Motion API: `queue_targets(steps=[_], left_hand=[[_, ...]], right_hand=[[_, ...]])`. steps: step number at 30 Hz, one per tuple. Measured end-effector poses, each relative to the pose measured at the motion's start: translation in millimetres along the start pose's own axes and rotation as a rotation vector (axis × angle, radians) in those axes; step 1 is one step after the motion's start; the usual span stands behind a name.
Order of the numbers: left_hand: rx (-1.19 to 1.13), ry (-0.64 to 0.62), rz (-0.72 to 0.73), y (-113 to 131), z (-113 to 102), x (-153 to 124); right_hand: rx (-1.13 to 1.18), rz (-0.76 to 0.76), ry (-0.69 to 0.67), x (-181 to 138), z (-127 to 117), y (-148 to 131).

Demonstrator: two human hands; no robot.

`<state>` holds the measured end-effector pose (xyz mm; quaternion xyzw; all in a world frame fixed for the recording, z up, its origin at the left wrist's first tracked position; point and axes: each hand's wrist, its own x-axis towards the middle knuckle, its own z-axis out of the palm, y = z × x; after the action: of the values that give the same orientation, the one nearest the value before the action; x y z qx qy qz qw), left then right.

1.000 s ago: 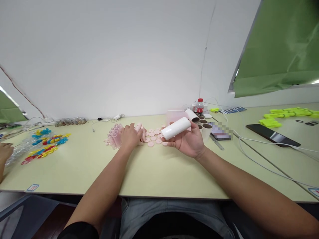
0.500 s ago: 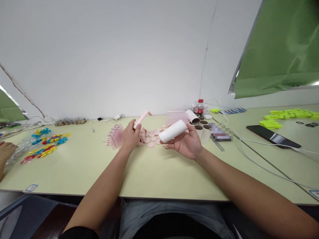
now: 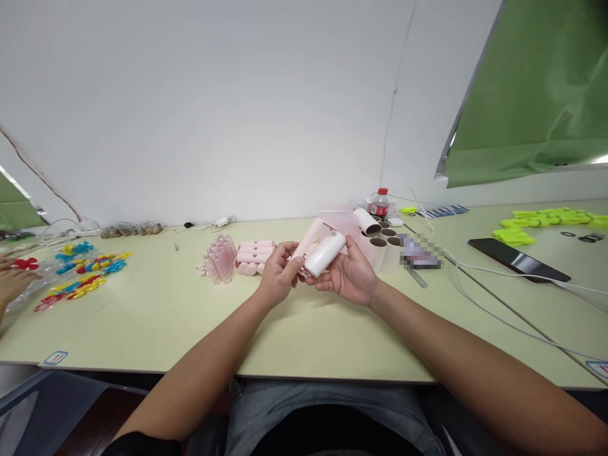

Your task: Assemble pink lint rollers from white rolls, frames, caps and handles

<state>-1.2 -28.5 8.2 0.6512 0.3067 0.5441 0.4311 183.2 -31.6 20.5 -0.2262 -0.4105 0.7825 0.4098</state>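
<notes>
My right hand (image 3: pixel 350 276) is closed round a white paper roll (image 3: pixel 325 254), held above the table with one end turned toward me. My left hand (image 3: pixel 279 278) pinches a pink stick-shaped piece (image 3: pixel 311 234) and holds it against the near end of the roll. Behind my left hand, several more pink pieces (image 3: pixel 255 256) lie stacked on the pale green table (image 3: pixel 308 335). A cluster of clear pink tubes (image 3: pixel 219 258) stands to their left.
Cardboard tubes (image 3: pixel 380 235) stand upright behind my right hand, with a cola bottle (image 3: pixel 379 203) behind them. A black phone (image 3: pixel 519 258), white cables and yellow-green parts (image 3: pixel 546 220) lie at the right. Coloured plastic pieces (image 3: pixel 80 270) and another person's hand (image 3: pixel 12 282) are at the far left.
My left hand lifted a pink piece from the pile and carried it right to the roll's end. My right hand tilted the roll toward it.
</notes>
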Motion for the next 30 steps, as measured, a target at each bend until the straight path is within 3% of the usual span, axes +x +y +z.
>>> queue_targets(steps=[12,21,25,30], left_hand=[[0.042,-0.056,0.019,-5.7,3.0,-1.2],[0.494,-0.097,0.199,-5.0,-0.1,-0.8],[0.611,-0.102,0.168,0.0,-0.2,-1.4],[0.617,-0.03,0.244,-2.1,-2.2,-2.7]], right_hand=[[-0.028,-0.027,0.028,0.0,-2.8,-2.2],[-0.006,-0.047,-0.132,-2.3,-4.2,3.7],[-0.039,-0.091,-0.119,0.6,-4.2,10.8],[-0.176,-0.059,-0.078,2.8,-5.5,16.7]])
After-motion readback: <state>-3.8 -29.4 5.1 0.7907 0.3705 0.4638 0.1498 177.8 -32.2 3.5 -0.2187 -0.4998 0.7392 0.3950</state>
